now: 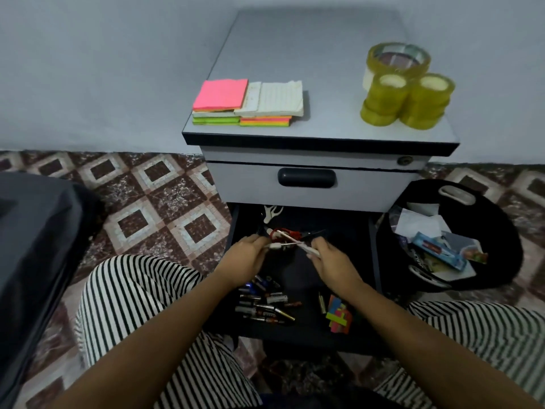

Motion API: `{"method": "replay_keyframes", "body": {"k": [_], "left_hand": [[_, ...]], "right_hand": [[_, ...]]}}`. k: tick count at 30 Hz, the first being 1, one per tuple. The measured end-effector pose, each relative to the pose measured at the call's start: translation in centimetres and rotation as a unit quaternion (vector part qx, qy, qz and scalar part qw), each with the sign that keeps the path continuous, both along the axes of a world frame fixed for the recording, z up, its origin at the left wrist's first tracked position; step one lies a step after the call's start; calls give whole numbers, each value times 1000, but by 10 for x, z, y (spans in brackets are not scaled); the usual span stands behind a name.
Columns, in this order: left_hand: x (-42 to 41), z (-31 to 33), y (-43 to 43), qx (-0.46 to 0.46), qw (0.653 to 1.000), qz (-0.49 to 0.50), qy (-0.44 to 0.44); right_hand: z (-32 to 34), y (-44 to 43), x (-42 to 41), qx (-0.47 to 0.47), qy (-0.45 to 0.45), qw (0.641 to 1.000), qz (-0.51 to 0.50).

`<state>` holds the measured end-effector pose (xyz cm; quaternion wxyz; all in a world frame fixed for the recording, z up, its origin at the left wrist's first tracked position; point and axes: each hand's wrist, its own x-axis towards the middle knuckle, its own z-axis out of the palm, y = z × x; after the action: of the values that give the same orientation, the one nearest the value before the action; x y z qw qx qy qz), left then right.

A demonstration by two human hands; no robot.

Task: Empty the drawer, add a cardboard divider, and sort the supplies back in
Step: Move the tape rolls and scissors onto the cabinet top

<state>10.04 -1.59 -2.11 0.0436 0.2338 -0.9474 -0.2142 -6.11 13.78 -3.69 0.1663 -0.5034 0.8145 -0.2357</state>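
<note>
At centre frame, inside the open drawer point(354, 240), the left hand point(246, 255) and right hand point(328, 259) each have their grip closed on slim white-handled tools point(311, 251), just below the red scissors point(283, 233). Best to bunch them with the blades together, then lift clear to the tabletop point(324, 84). The batteries point(262, 302) and coloured flags point(339, 315) lower down can wait.

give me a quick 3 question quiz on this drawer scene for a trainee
1. True or false: the batteries lie in the open drawer.
2. Top pad of the left sticky-note stack is: A) blue B) pink C) white
3. Fill in: the tape rolls stand on the cabinet ____.
Key: 1 true; 2 B; 3 top.
</note>
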Motion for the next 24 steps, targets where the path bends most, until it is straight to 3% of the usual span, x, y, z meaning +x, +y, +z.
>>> {"method": "replay_keyframes", "body": {"k": [5, 11, 18, 22, 24], "left_hand": [[-5, 53, 9, 30, 988, 32, 148], [-32, 145, 23, 151, 938, 128, 285], [-78, 237, 5, 266, 878, 170, 359], [-109, 278, -17, 348, 850, 181, 353], [-126, 290, -34, 361, 853, 190, 326]], "right_hand": [[51, 8, -4, -181, 19, 982, -55], [140, -3, -8, -312, -1, 940, -136], [236, -42, -19, -401, -72, 898, -169], [272, -82, -44, -375, -131, 895, -204], [282, -104, -59, -342, -141, 904, -213]]}}
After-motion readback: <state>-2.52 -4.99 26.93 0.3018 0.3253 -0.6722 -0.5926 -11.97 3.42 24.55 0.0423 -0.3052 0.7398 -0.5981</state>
